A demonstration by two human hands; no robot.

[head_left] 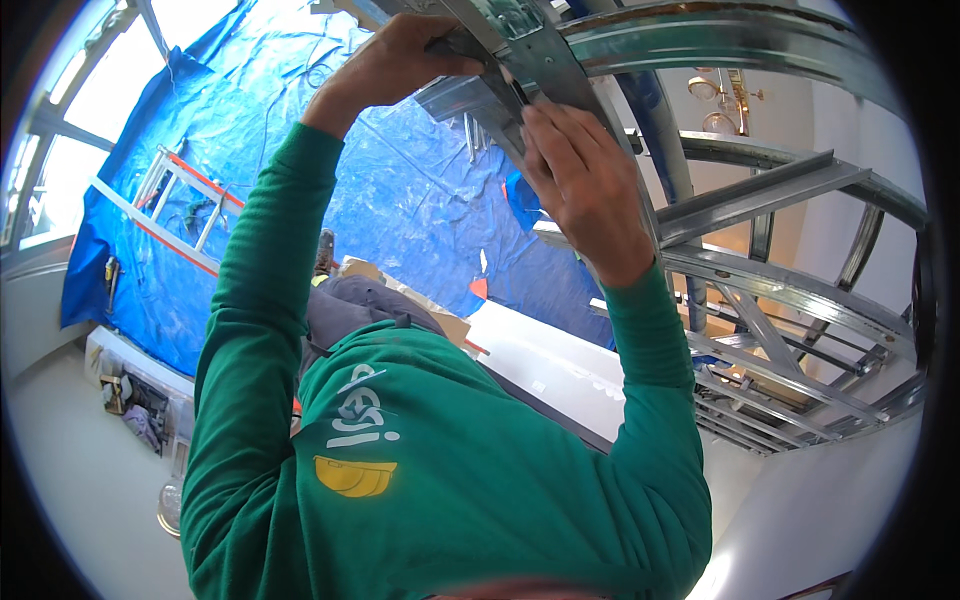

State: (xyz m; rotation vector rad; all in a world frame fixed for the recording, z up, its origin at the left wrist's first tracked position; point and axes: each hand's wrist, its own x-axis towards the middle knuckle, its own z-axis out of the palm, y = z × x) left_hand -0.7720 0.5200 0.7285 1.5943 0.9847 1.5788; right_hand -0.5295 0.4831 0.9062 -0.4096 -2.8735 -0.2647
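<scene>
Up at the top of the view, both my arms reach to a metal framing channel (548, 65). My left hand (395, 62) is closed on the grey edge of a metal profile (468, 44), its thumb pressed against the side. In my right hand (585, 180) the fingers are pinched round a slim dark pencil-like tool (519, 92), its tip against the metal close to the left fingertips. What kind of tool it is cannot be made out, as the fingers cover most of it.
To the right spreads a framework of metal studs (770, 200) with curved tracks. Blue sheeting (400, 190) covers the floor below, and a ladder with orange rails (180, 205) lies on it at left. A white board (545, 350) is beside my legs. A brass lamp (722, 100) hangs at upper right.
</scene>
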